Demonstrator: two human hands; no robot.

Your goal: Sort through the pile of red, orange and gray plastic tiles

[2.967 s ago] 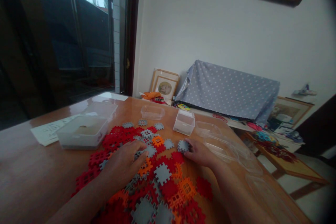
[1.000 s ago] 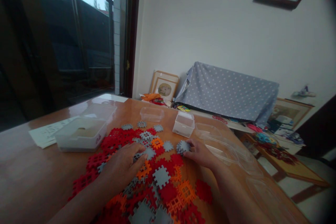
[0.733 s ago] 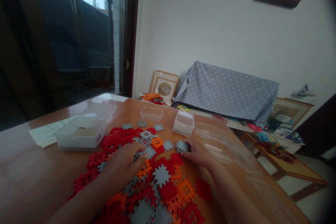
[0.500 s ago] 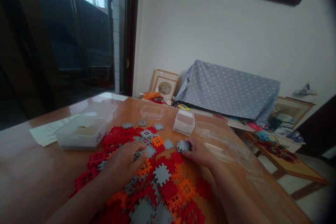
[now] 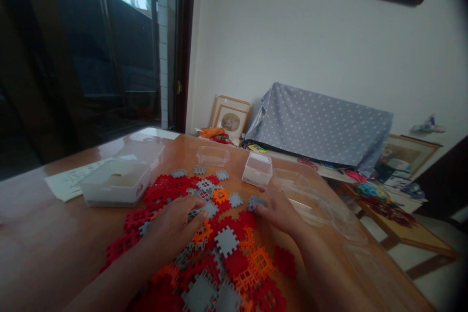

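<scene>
- Right hand [image 5: 278,210] is now covering more of the grey tile [image 5: 255,201], fingers curling over it, gripping.
- Left hand [image 5: 174,223] is lying open on the tile pile [image 5: 226,253], table [image 5: 47,243].

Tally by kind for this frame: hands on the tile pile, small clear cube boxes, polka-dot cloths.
Hands on the pile: 2, left hand and right hand
small clear cube box: 1
polka-dot cloth: 1
Total: 4

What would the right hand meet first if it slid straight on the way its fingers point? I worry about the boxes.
Probably the grey tile already under the right hand; beyond it, the small clear box, though depth is unclear.
</scene>
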